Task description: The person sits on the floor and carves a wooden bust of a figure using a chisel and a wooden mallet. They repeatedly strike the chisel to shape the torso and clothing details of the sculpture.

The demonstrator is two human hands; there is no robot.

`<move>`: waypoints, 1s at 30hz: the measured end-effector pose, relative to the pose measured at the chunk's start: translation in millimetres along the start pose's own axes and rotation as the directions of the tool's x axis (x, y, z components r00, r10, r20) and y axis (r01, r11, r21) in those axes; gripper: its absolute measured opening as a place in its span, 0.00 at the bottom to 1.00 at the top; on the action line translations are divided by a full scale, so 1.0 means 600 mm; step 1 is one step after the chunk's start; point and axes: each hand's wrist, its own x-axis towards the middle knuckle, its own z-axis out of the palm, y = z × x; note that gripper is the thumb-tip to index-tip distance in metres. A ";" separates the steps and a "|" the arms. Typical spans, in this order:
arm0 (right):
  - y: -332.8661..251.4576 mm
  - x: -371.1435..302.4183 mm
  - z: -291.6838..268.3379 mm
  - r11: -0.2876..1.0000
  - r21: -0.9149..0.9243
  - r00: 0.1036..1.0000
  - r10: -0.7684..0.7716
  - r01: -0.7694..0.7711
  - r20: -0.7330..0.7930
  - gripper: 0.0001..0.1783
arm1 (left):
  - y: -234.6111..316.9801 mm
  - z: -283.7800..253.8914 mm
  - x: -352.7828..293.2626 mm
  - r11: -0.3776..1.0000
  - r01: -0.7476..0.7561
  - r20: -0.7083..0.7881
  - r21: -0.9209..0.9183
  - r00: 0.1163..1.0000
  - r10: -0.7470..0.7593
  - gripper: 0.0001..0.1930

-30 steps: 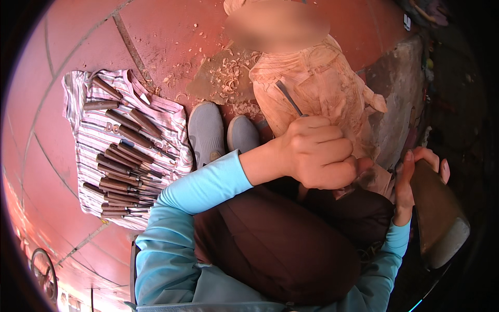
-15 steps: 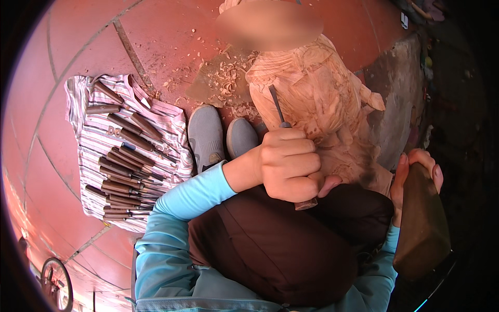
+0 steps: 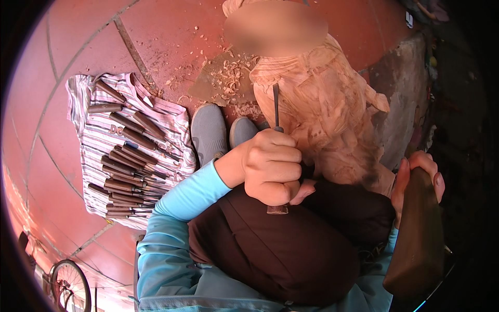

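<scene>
My left hand [image 3: 273,166] is wrapped round the handle of a wood-carving chisel [image 3: 276,106]. Its dark blade points away from me, over the left side of a carved wooden figure [image 3: 322,104]; whether the tip touches the wood I cannot tell. The handle's butt pokes out below the fist. On the right, the fingers of my right hand [image 3: 424,165] grip the far end of a heavy, block-shaped wooden mallet [image 3: 417,239], held beside my knee. The figure has carved folds, and its upper end is blurred.
Left of my grey shoes [image 3: 209,132], several brown-handled chisels [image 3: 130,156] lie on a striped shirt [image 3: 88,156] spread over red floor tiles [image 3: 161,31]. Wood shavings [image 3: 228,78] are scattered beyond the shoes. A bicycle wheel [image 3: 71,286] shows at lower left.
My left hand has shifted left, and the chisel has swung from slanting to nearly straight ahead. The mallet's near end has moved slightly left and down.
</scene>
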 end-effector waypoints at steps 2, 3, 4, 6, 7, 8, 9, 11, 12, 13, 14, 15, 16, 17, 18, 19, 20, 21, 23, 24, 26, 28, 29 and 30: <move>-0.008 0.009 0.014 0.994 0.007 0.986 -0.109 0.111 -0.123 0.49 | 0.000 -0.012 -0.006 0.998 -0.013 -0.069 -0.064 0.998 0.008 0.16; -0.013 0.007 0.013 0.989 -0.005 0.977 -0.143 0.145 -0.159 0.50 | -0.002 -0.018 -0.005 0.994 -0.024 -0.107 -0.102 0.994 0.013 0.18; -0.014 0.000 0.007 0.989 -0.020 0.977 -0.145 0.143 -0.156 0.51 | -0.006 -0.031 -0.003 0.994 -0.033 -0.096 -0.105 0.995 0.023 0.18; -0.018 -0.008 -0.003 0.989 -0.034 0.977 -0.147 0.143 -0.156 0.51 | 0.010 -0.044 0.013 0.993 -0.099 0.044 0.059 0.994 0.097 0.18; -0.014 -0.006 0.010 0.987 -0.008 0.973 -0.161 0.162 -0.167 0.51 | 0.025 -0.055 0.018 0.978 -0.134 0.141 0.163 0.984 0.112 0.17; -0.009 -0.003 0.020 0.983 0.017 0.968 -0.175 0.181 -0.178 0.50 | 0.039 -0.061 0.020 0.953 -0.082 0.161 0.291 0.986 0.036 0.15; -0.010 -0.001 0.022 0.983 0.017 0.967 -0.176 0.183 -0.184 0.50 | 0.043 -0.061 0.017 0.903 0.000 0.179 0.429 0.980 -0.085 0.14; -0.008 -0.001 0.021 0.983 0.009 0.966 -0.179 0.184 -0.188 0.49 | 0.043 -0.057 0.000 0.726 0.137 0.156 0.674 0.934 -0.321 0.13; -0.008 -0.004 0.018 0.987 -0.019 0.972 -0.163 0.163 -0.170 0.49 | 0.039 -0.063 -0.009 0.709 0.300 0.165 0.639 0.846 -0.506 0.11; -0.007 -0.009 0.014 0.989 -0.048 0.977 -0.148 0.142 -0.153 0.49 | 0.036 -0.062 -0.011 0.650 0.403 0.153 0.644 0.765 -0.626 0.12; -0.005 -0.008 0.015 0.989 -0.046 0.978 -0.145 0.139 -0.149 0.49 | 0.035 -0.059 -0.012 0.569 0.497 0.137 0.655 0.662 -0.737 0.13; -0.004 -0.008 0.016 0.990 -0.044 0.980 -0.140 0.135 -0.144 0.50 | 0.034 -0.057 -0.013 0.474 0.578 0.119 0.664 0.544 -0.830 0.15; -0.010 -0.001 0.020 0.989 -0.021 0.978 -0.145 0.143 -0.152 0.50 | 0.025 -0.063 -0.029 0.489 0.556 0.196 0.672 0.503 -0.842 0.18; -0.013 0.003 0.022 0.989 0.002 0.976 -0.144 0.146 -0.162 0.50 | 0.020 -0.071 -0.032 0.480 0.547 0.202 0.686 0.491 -0.847 0.19; -0.010 0.003 0.024 0.990 0.005 0.976 -0.142 0.144 -0.165 0.50 | 0.016 -0.077 -0.033 0.471 0.537 0.207 0.699 0.479 -0.853 0.19; -0.007 0.003 0.026 0.990 0.008 0.976 -0.139 0.143 -0.168 0.50 | 0.012 -0.082 -0.033 0.462 0.527 0.212 0.713 0.466 -0.859 0.19; -0.007 0.001 0.027 0.990 0.009 0.976 -0.136 0.139 -0.170 0.50 | 0.008 -0.088 -0.025 0.460 0.489 0.235 0.741 0.453 -0.860 0.19; -0.006 0.001 0.026 0.991 0.007 0.977 -0.131 0.134 -0.166 0.50 | 0.010 -0.085 -0.014 0.388 0.470 0.173 0.793 0.438 -0.882 0.18; -0.008 0.002 0.022 0.992 -0.004 0.979 -0.125 0.126 -0.158 0.50 | 0.015 -0.072 0.003 0.236 0.426 0.042 0.873 0.416 -0.908 0.15; -0.008 0.002 0.021 0.992 -0.001 0.977 -0.126 0.127 -0.174 0.49 | 0.011 -0.068 0.003 0.400 0.444 0.117 0.802 0.540 -0.833 0.16; 0.001 -0.004 0.032 0.990 0.027 0.967 -0.131 0.140 -0.217 0.49 | 0.006 -0.057 -0.002 0.677 0.393 0.205 0.622 0.753 -0.625 0.17; -0.004 -0.001 0.030 0.990 0.010 0.970 -0.137 0.141 -0.199 0.47 | 0.007 -0.021 0.032 0.882 0.209 0.193 0.422 0.930 -0.312 0.18; -0.006 0.000 0.030 0.989 0.002 0.970 -0.144 0.148 -0.196 0.47 | 0.006 -0.002 0.036 0.930 0.149 0.124 0.336 0.972 -0.200 0.19; -0.005 0.000 0.031 0.988 -0.015 0.971 -0.155 0.155 -0.184 0.46 | 0.004 0.007 0.037 0.949 0.131 0.107 0.288 0.980 -0.167 0.20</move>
